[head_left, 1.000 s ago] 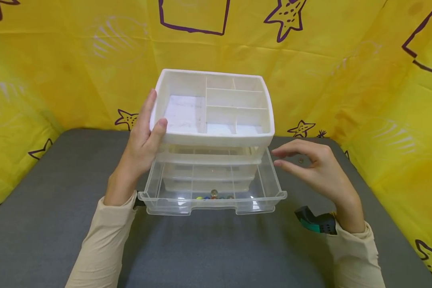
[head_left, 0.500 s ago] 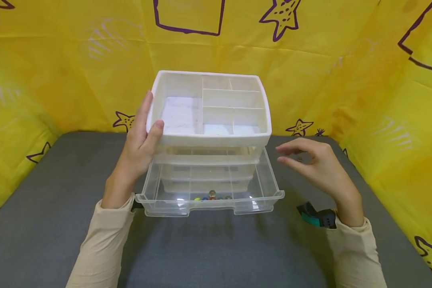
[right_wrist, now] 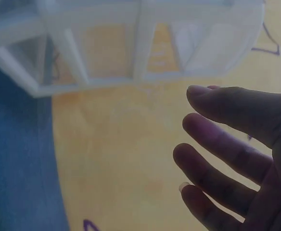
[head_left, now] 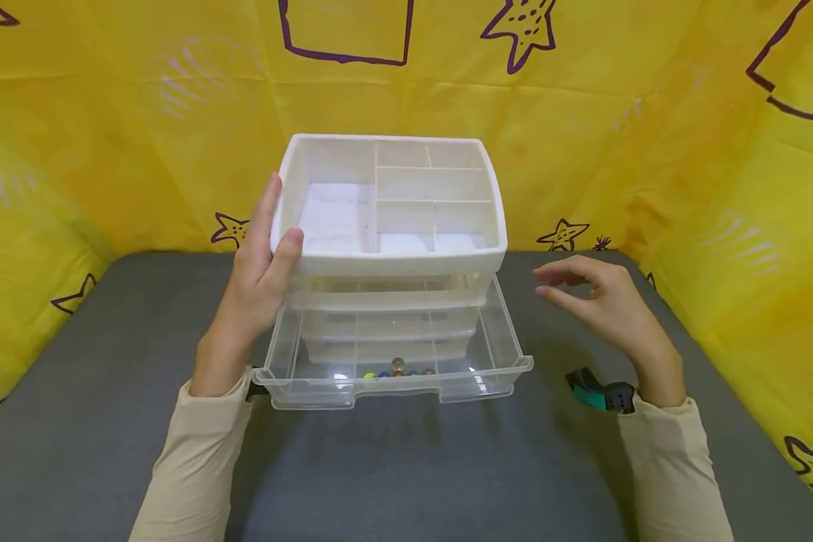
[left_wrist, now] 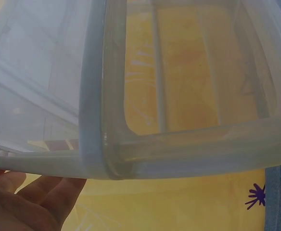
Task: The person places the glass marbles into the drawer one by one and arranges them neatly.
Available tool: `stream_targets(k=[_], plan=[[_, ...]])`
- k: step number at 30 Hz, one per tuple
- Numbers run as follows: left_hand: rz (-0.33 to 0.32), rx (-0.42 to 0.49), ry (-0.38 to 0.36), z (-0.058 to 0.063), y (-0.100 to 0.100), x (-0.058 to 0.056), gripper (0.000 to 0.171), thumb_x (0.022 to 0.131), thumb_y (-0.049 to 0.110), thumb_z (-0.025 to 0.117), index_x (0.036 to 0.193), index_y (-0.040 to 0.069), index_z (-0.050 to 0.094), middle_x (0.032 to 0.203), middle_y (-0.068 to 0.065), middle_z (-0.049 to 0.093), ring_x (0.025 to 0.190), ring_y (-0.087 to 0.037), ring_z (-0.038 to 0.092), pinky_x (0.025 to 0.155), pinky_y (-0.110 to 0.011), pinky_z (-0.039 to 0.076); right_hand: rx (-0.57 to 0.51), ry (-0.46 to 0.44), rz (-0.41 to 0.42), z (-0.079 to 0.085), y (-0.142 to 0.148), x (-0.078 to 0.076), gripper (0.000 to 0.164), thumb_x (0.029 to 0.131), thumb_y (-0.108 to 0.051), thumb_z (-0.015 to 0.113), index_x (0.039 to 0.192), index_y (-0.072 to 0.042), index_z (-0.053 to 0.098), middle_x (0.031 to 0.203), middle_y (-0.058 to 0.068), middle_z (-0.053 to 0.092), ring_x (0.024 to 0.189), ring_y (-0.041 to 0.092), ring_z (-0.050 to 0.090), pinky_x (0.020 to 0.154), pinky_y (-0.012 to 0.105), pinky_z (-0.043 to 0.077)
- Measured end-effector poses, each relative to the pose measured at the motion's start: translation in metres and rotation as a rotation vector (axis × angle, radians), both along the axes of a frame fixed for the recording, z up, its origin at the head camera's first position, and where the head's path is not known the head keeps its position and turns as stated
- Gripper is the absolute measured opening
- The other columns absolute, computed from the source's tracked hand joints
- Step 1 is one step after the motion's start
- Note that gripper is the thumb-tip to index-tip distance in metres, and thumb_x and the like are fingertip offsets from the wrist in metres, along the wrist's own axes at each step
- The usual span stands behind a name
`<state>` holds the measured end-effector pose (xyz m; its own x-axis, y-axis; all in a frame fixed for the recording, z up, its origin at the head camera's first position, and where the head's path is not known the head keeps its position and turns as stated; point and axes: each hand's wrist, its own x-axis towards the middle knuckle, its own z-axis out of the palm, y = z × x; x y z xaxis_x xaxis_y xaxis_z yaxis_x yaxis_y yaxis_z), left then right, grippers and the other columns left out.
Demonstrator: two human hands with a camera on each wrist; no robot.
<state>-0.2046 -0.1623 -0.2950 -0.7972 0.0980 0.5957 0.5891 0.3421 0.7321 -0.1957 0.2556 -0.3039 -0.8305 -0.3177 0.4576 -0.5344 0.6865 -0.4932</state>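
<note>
My left hand (head_left: 251, 286) grips the left side of a white plastic drawer unit (head_left: 393, 263), thumb over the rim of its divided top tray. In the left wrist view, the fingers (left_wrist: 54, 197) lie along the unit's edge. A clear drawer (head_left: 393, 384) stands pulled out at the front, low in the unit. Several small coloured marbles (head_left: 397, 364) lie by its front wall. My right hand (head_left: 606, 301) hovers to the right, apart from the unit, fingers loosely curved and thumb spread. A tiny round thing (head_left: 591, 292) shows in the gap between thumb and fingers.
The unit stands on a grey table (head_left: 406, 482). Yellow cloth (head_left: 406, 98) with purple drawings encloses the back and both sides. A dark and green strap device (head_left: 599, 391) sits at my right wrist.
My right hand has drawn away from the unit, slightly to the right and up. My left hand keeps its hold. The whole view has shifted a little, and the drawer stays pulled out.
</note>
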Motion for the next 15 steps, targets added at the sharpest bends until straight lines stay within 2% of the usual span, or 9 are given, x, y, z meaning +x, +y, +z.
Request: stream_targets(k=[8,15], plan=[[-0.014,0.010,0.001,-0.001,0.000,-0.001,0.063,0.103,0.020,0.047,0.160,0.014,0.019,0.165,0.001,0.022,0.141,-0.022,0.030,0.118,-0.045,0.023,-0.005,-0.074,-0.074,-0.018,0.018,-0.014,0.022,0.090,-0.013,0.073,0.111,-0.007,0.074,0.103,0.013,0.073,0.086,-0.012,0.057,0.078,0.008,0.045],[0.000,0.001,-0.003,0.000,-0.001,0.000,0.063,0.103,0.019,0.046,0.160,0.014,0.019,0.165,0.001,0.022,0.144,-0.022,0.029,0.120,-0.045,0.022,-0.019,-0.135,-0.116,-0.032,0.033,-0.023,0.026,0.092,-0.017,0.071,0.114,-0.003,0.071,0.107,0.017,0.072,0.084,-0.013,0.056,0.075,0.007,0.044]])
